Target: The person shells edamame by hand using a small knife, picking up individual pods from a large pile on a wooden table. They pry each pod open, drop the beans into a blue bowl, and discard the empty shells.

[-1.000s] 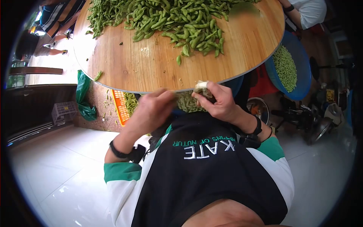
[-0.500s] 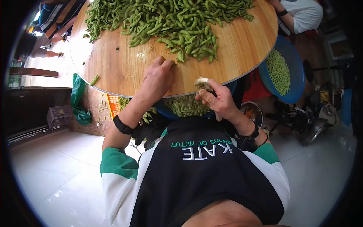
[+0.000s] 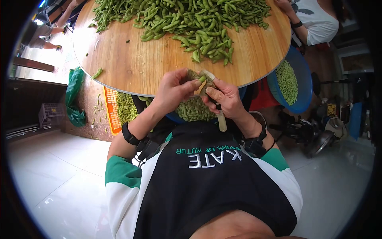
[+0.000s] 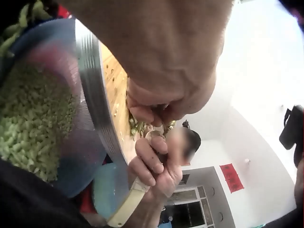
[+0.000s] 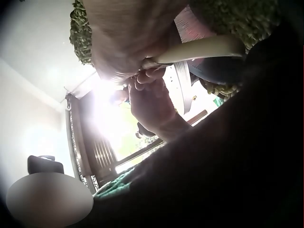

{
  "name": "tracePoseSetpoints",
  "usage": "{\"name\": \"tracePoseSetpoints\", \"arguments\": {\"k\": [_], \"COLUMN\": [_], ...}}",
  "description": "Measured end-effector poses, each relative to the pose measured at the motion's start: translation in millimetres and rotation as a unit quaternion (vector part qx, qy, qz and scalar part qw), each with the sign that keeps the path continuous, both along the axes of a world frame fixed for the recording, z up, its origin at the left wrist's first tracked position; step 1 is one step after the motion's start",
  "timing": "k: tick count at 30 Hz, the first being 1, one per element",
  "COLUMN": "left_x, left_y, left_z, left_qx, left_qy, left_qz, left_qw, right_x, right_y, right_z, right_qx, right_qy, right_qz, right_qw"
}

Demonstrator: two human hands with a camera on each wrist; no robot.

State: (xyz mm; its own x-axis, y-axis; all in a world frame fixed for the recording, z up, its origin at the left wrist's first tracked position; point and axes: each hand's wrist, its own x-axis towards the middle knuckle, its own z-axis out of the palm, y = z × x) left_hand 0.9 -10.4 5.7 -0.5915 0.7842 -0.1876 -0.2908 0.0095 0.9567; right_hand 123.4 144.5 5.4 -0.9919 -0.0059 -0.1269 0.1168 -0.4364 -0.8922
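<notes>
My left hand [image 3: 174, 91] pinches a green soybean pod [image 3: 202, 79] between thumb and fingers, just over the table's near edge. Facing it, my right hand [image 3: 227, 102] curls round a tool whose long pale, flat handle [image 3: 222, 122] sticks out below the palm; its working end is hidden by the fingers. A whitish wrap [image 3: 208, 74] shows at the right hand's fingertips, close against the pod. In the left wrist view the pale handle [image 4: 128, 204] hangs from the right hand [image 4: 156, 166]. Shelled beans [image 3: 195, 109] lie in a blue basin under both hands.
A heap of soybean pods [image 3: 191, 20] covers the far part of the round wooden table [image 3: 131, 63]. An orange basket [image 3: 112, 111] of pods stands at the lower left, near a green bag [image 3: 75, 99]. At right is another blue basin [image 3: 304, 87] of beans. Another person [image 3: 314, 24] sits across.
My left hand reached forward onto the table beside the pods, then came back to the right hand with a pod. The right hand has stayed near the table edge holding the tool.
</notes>
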Motion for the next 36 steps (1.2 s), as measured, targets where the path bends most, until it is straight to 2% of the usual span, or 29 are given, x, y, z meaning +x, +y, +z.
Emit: {"name": "tracePoseSetpoints", "arguments": {"k": [4, 6, 8, 10, 12, 16, 18, 19, 21, 22, 23, 24, 25, 26, 27, 29, 30, 32, 36], "left_x": [5, 4, 3, 4, 5, 0, -3, -5, -9, -11, -12, -12, -10, -7, -4, 1, 3, 6, 4], "left_y": [-2, -4, -5, -6, -6, -4, -1, 0, 0, 1, 2, 3, 5, 9, 11, 14, 15, 14, -10], "left_z": [5, 4, 1, -1, -3, -2, 0, 1, 3, 2, 0, -2, -3, -2, -1, 1, 2, 6, 17], "left_qx": [0.003, -0.042, -0.041, -0.038, 0.024, 0.037, 0.086, 0.086, 0.124, 0.123, 0.115, 0.108, 0.107, 0.061, 0.014, 0.002, -0.007, -0.003, -0.021], "left_qy": [0.054, 0.163, 0.172, 0.181, 0.143, 0.094, -0.032, -0.031, -0.241, -0.241, -0.29, -0.338, -0.338, -0.25, -0.159, -0.125, -0.091, -0.101, -0.121], "left_qz": [0.037, 0.042, 0.041, 0.038, 0.042, 0.02, -0.016, -0.018, -0.085, -0.086, -0.08, -0.074, -0.075, -0.047, -0.018, -0.016, -0.014, -0.026, -0.06], "left_qw": [0.998, 0.985, 0.983, 0.982, 0.988, 0.995, 0.996, 0.996, 0.959, 0.959, 0.947, 0.932, 0.932, 0.965, 0.987, 0.992, 0.996, 0.994, 0.991], "right_x": [-1, -1, -1, 0, 0, -3, -3, -2, -10, -18, -21, -18, -16, -16, -16, -6, -3, 0, 3], "right_y": [-4, -6, -7, -6, -6, -4, 2, 9, 16, 16, 16, 17, 19, 21, 18, 6, 5, 4, 7], "right_z": [2, 7, 11, 9, 6, -2, -5, -7, -13, -19, -23, -25, -26, -25, -24, -20, -18, -15, -13], "right_qx": [-0.016, -0.033, 0.026, 0.026, 0.026, 0.059, 0.061, 0.032, 0.003, 0.225, 0.429, 0.429, 0.474, 0.518, 0.517, 0.35, 0.35, 0.292, 0.35], "right_qy": [0.002, 0.001, -0.005, -0.008, -0.01, 0.019, 0.027, 0.045, 0.065, 0.225, 0.365, 0.364, 0.356, 0.349, 0.351, 0.222, 0.223, 0.111, 0.156], "right_qz": [-0.002, -0.001, -0.007, -0.009, -0.01, -0.031, -0.035, 0.002, 0.038, -0.025, -0.086, -0.088, -0.091, -0.094, -0.094, -0.133, -0.134, -0.135, -0.14], "right_qw": [1.0, 0.999, 1.0, 1.0, 1.0, 0.998, 0.997, 0.998, 0.997, 0.948, 0.822, 0.822, 0.8, 0.775, 0.775, 0.9, 0.9, 0.94, 0.913]}}
